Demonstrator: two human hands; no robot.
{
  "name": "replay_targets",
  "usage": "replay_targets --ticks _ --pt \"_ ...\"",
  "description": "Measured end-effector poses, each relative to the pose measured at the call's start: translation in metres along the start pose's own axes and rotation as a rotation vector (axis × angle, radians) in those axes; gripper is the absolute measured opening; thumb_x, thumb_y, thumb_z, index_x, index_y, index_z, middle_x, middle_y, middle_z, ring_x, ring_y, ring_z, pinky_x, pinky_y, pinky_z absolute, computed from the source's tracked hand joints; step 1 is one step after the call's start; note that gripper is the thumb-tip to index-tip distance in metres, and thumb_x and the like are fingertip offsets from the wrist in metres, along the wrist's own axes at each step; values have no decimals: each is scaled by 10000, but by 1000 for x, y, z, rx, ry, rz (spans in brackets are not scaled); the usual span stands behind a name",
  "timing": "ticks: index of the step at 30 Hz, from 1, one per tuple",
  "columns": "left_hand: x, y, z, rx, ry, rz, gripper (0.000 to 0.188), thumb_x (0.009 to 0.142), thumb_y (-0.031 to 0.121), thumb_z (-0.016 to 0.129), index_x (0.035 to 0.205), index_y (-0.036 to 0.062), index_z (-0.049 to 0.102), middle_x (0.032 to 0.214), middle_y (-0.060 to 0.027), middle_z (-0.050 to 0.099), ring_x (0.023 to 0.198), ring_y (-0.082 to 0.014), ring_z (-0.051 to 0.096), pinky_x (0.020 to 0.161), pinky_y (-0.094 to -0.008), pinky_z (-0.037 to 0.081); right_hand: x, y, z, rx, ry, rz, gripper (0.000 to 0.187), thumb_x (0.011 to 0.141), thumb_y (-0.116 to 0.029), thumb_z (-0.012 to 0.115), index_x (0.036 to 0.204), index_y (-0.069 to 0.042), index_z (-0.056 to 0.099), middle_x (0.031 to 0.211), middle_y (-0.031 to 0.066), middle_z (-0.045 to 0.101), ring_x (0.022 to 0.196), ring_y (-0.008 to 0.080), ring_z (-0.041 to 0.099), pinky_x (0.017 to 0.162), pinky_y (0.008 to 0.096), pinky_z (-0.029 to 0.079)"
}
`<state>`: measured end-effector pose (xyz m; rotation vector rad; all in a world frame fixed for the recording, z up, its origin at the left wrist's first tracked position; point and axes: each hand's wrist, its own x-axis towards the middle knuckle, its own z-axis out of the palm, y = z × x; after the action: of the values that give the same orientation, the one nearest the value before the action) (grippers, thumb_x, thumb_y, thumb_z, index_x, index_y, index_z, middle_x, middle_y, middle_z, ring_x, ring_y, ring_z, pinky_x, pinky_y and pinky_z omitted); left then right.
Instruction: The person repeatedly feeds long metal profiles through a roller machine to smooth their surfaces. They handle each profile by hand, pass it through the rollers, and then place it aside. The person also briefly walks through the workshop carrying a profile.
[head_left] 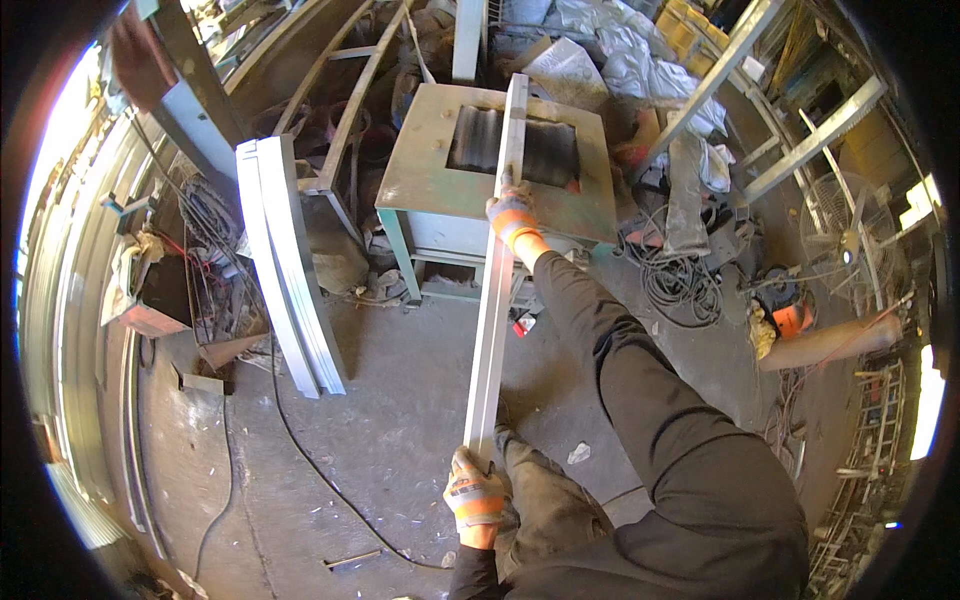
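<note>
Holding a metal bar (pixel 488 340) two-handed, aimed toward twelve o'clock

Clasps the near end of the bar, a long, pale, straight-edged length, at six o'clock with the left grip (pixel 478 490), gloved in orange and grey and wrapped around it. Clasps the same bar farther up, just past centre toward twelve o'clock, with the right grip (pixel 512 213), gloved alike and likewise curled around the metal. Reaches forward in a dark sleeve (pixel 680 430) from four o'clock on the right side; holds low on the left, beside brown trousers (pixel 550 500).

Extends the far end of the bar over a green metal bench (pixel 415 150) at twelve o'clock, across a dark rectangular inset (pixel 550 145) in its top. Cannot tell contact with that top from a slight gap above it.

Between nine and ten o'clock, white metal profiles (pixel 285 260) side by side, well apart from the bar. At one o'clock, beyond the bench, crumpled pale sheeting (pixel 650 75). At three o'clock, a coiled dark cable (pixel 685 290) on the grey floor (pixel 400 400); farther out, between two and three, a cage fan (pixel 845 225). Between seven and eight, a trailing black cable (pixel 302 452). Near five o'clock, a flat pale scrap (pixel 579 453).
</note>
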<state>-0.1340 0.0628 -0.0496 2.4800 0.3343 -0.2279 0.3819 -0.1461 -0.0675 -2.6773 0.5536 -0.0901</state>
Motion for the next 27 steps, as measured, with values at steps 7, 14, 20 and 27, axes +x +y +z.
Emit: replay_targets --ticks 7,14,20,27 --pt "-35 -16 2 22 6 28 528 873 211 875 1305 64 608 1051 -195 787 930 -450 789 786 -547 637 -32 19 -3 -5 5 -98 1021 1002 -330 722 1843 -154 170 1604 357 492 1513 521 531 1251 558 479" --pt "-161 -99 -79 -235 -167 -176 618 788 404 1021 1143 45 665 953 -200 812 871 -378 809 787 -477 630 -262 53 -8 674 70 -125 1196 935 -466 913 1783 49 245 1810 320 351 1694 438 332 1374 453 328" --pt "-255 -178 -114 -695 -335 -195 587 780 269 1058 1117 -3 661 953 -128 815 882 -173 760 795 -381 623 -498 46 -40 744 -347 174 1266 846 -527 976 1719 81 290 1597 313 601 1490 405 612 1254 436 494" --pt "-301 -199 -114 -543 -72 -167 420 1050 372 860 1179 6 699 952 -73 778 883 -153 692 817 -344 580 -541 57 -46 782 -517 164 1240 774 -601 1001 1654 93 473 1580 288 643 1476 395 629 1231 450 513"
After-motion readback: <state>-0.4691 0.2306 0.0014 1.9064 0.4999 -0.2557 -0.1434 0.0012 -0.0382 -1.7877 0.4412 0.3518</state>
